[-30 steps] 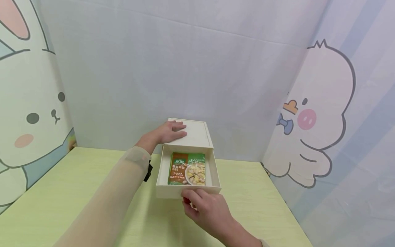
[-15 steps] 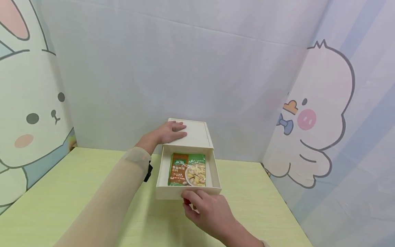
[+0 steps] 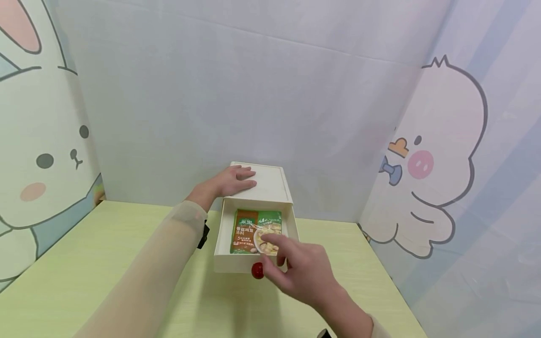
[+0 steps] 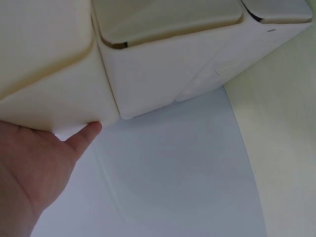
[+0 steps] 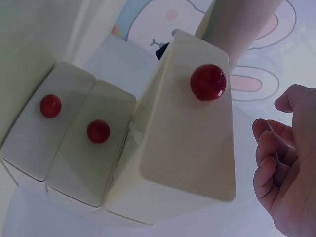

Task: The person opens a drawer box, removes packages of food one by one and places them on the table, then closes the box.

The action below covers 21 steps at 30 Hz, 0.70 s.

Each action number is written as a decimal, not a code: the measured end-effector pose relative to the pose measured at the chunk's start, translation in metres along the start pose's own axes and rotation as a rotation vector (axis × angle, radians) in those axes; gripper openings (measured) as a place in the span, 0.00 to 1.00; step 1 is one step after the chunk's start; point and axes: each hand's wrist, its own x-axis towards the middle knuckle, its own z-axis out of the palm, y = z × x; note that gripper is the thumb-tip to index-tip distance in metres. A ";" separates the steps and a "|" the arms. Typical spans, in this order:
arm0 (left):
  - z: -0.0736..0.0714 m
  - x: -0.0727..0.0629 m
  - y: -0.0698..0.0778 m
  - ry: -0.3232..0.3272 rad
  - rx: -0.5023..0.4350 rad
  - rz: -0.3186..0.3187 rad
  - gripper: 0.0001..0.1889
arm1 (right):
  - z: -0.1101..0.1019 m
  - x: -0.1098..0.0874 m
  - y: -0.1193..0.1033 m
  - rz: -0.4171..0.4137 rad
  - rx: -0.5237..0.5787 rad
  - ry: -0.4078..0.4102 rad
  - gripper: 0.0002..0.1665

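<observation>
A white drawer cabinet [image 3: 270, 183] stands at the back of the table, its top drawer [image 3: 234, 264] pulled out. In that drawer lies a flat green and brown food packet [image 3: 245, 234] printed with a bowl of food. My left hand [image 3: 231, 181] rests with spread fingers on the cabinet's top. My right hand [image 3: 306, 270] hovers over the drawer's front right part, index finger and thumb apart, holding nothing. It covers part of the packet in the head view. The drawer's round red knob [image 3: 257, 270] shows beside the thumb. In the right wrist view, the hand [image 5: 284, 158] is apart from the drawer front.
Two closed lower drawers with red knobs [image 5: 98, 131] show in the right wrist view. The cabinet stands on a pale yellow-green table [image 3: 351, 281]. A grey-white curtain [image 3: 236, 94] hangs close behind it, with cartoon-printed sheets at both sides.
My right hand has let go of the red knob and moved up and slightly right, over the drawer's edge. The left hand and the drawer look the same.
</observation>
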 end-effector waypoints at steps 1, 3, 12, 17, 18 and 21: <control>0.000 0.000 0.000 0.001 0.002 0.001 0.35 | -0.001 0.004 0.003 0.005 0.005 0.005 0.14; 0.000 -0.001 0.001 0.001 -0.005 -0.002 0.35 | -0.001 0.010 0.010 0.022 0.018 0.002 0.13; -0.003 -0.005 0.003 0.001 -0.005 -0.001 0.35 | 0.010 0.033 0.035 0.170 0.005 -0.230 0.20; -0.001 -0.003 0.001 0.004 0.004 -0.010 0.36 | 0.018 0.043 0.043 0.294 -0.029 -0.511 0.24; -0.001 -0.003 0.001 0.004 0.003 -0.009 0.36 | 0.020 0.045 0.045 0.318 -0.025 -0.567 0.25; -0.001 -0.004 0.002 0.007 -0.001 -0.004 0.36 | 0.027 0.049 0.050 0.371 -0.029 -0.711 0.31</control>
